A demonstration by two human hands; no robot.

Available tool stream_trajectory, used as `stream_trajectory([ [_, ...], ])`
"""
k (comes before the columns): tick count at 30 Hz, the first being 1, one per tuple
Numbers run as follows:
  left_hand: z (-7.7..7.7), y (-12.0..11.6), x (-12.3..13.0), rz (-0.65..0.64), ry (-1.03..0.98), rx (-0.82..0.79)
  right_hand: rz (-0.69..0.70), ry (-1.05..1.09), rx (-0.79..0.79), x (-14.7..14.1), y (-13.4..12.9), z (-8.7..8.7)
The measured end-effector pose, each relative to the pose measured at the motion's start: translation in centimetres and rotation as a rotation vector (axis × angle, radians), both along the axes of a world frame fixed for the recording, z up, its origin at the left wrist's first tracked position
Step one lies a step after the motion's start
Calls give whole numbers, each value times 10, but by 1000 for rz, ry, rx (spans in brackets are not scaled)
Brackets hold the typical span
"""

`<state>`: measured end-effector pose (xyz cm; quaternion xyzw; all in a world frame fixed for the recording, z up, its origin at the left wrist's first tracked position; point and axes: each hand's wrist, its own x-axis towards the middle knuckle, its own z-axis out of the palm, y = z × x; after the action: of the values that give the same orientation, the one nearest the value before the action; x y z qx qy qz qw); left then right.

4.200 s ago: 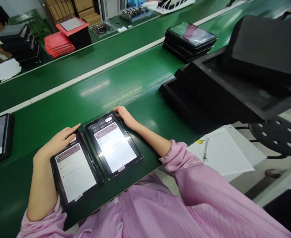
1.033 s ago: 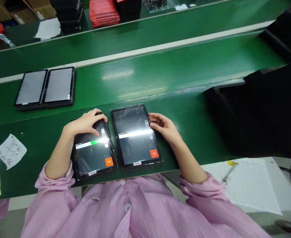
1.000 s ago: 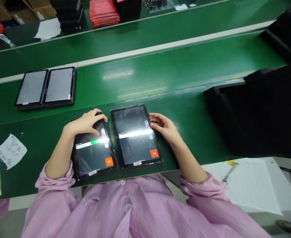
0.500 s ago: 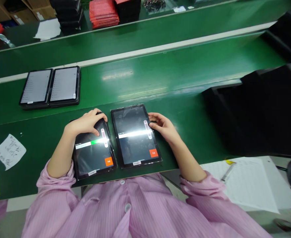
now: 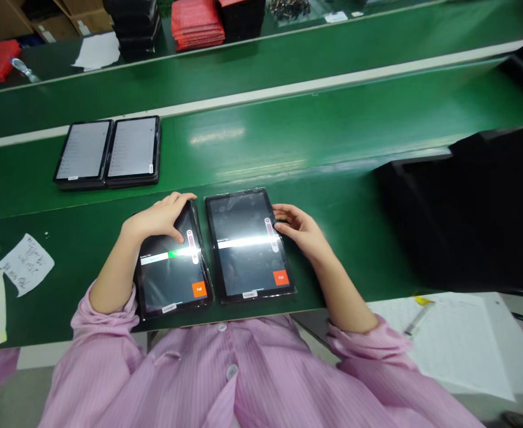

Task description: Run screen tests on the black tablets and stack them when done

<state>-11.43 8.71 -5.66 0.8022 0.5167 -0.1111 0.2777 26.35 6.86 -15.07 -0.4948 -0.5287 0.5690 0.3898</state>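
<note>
Two tablets lie side by side at the near edge of the green bench, screens up. Each shows a dark page with a volume slider and an orange-red "Fail" box. My left hand [image 5: 161,219] lies across the upper part of the left tablet [image 5: 172,282], fingers spread past its top right corner and thumb over the screen. At the right edge of the right tablet [image 5: 248,267], my right hand [image 5: 301,230] has its fingers curled, with the thumb at the edge of the screen. Its fingertips are partly hidden.
Two more lit tablets [image 5: 132,148] rest farther back on the left. Handwritten paper [image 5: 26,264] lies at left. A large black object [image 5: 470,214] occupies the right, above paper sheets [image 5: 457,339] with a pen [image 5: 418,320]. Red packets [image 5: 197,24] are stacked on the back shelf.
My left fingers have stretched out past the top right corner of the left tablet. My right hand stays at its tablet's edge. The whole view has shifted slightly.
</note>
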Motion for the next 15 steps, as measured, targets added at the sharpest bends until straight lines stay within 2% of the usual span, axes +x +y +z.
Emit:
stream_trajectory([
  [3,-1,-2,-2,63,142,45,3,-1,2,0,0,0],
  [6,-1,-2,-2,48,221,41,3,0,5,-1,-1,0],
  [15,-3,-3,-3,40,195,72,12,-11,17,-1,0,0],
])
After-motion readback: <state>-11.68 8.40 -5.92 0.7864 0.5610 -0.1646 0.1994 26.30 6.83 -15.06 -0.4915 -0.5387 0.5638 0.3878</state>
